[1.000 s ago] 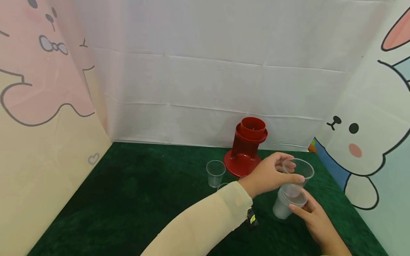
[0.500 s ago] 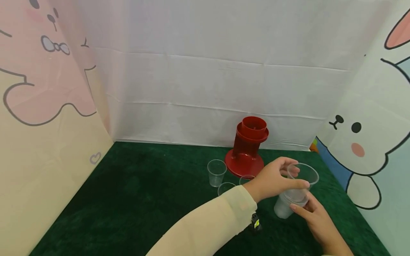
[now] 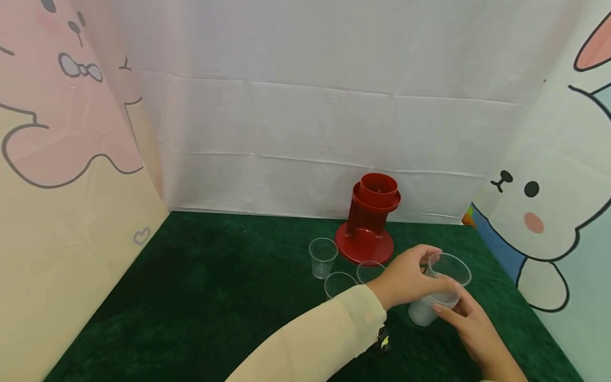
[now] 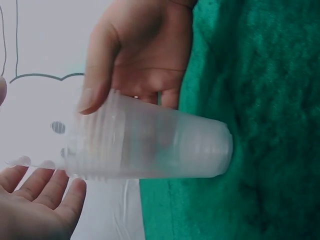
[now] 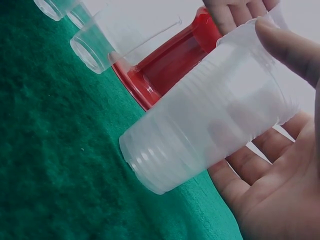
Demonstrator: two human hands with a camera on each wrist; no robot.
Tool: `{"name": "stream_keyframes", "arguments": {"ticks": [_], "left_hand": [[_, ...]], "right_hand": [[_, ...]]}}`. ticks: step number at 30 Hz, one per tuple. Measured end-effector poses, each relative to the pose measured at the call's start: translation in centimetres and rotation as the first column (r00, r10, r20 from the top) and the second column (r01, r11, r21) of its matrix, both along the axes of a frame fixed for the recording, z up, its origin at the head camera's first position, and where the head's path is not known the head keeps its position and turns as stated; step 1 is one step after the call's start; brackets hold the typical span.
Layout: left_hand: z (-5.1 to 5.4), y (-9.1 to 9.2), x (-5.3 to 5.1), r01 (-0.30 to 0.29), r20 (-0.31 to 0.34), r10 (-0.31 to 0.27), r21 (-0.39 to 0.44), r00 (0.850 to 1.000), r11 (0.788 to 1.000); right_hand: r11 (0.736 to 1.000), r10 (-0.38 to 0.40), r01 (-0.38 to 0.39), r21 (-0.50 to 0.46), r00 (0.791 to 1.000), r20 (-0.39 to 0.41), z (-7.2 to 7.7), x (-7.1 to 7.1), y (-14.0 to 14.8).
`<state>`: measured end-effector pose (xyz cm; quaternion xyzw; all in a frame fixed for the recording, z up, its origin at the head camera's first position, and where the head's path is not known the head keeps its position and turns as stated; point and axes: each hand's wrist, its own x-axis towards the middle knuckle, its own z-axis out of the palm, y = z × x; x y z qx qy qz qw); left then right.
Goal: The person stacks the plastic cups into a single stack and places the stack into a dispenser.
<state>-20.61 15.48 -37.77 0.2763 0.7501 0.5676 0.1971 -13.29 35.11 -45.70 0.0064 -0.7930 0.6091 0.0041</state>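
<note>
My right hand (image 3: 470, 323) (image 5: 280, 185) curls its thumb and fingers round a stack of clear plastic cups (image 3: 423, 312) (image 4: 200, 147) (image 5: 170, 145), tilted over the green cloth. At the stack's mouth, my left hand (image 3: 410, 276) (image 4: 40, 210) holds the rim of the top cup (image 3: 451, 268) between thumb and fingers. That cup stands partly out of the stack in the head view. Single clear cups stand upright left of the hands: one at the back (image 3: 322, 260), one in front (image 3: 339, 284), and one (image 3: 369, 270) partly behind my left wrist.
A red stand (image 3: 365, 241) (image 5: 165, 70) with a round base and ringed top is behind the cups, near the white back curtain (image 3: 286, 132). Green cloth (image 3: 191, 297) covers the table. Printed curtains (image 3: 534, 239) rise at both sides.
My left hand has moved down with the top cup, which now sits closer to the stack. My right hand keeps hold of the stack and has barely moved.
</note>
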Motion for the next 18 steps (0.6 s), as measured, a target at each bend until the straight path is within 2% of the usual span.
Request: {"name": "stream_keyframes", "arguments": {"ticks": [4,9,14,18], "left_hand": [[-0.5,0.2,0.1,0.005,-0.010,-0.005,-0.047,1.000,0.999],[-1.1,0.4,0.5,0.003,-0.011,-0.003,-0.077,1.000,0.997],[-1.4,0.2,0.6,-0.007,0.008,0.008,-0.067,1.000,0.998],[-1.2,0.0,0.6,-0.004,0.009,0.004,-0.038,1.000,0.999]], "right_hand": [[1.000,0.015,-0.016,-0.026,1.000,-0.008,0.0,-0.1,0.0],[0.999,0.001,-0.002,0.050,1.000,0.027,0.1,0.1,0.0],[0.998,0.001,-0.005,0.068,0.999,0.055,0.4,0.1,-0.1],[0.998,0.000,-0.004,0.068,0.998,0.068,0.4,0.1,-0.2]]}}
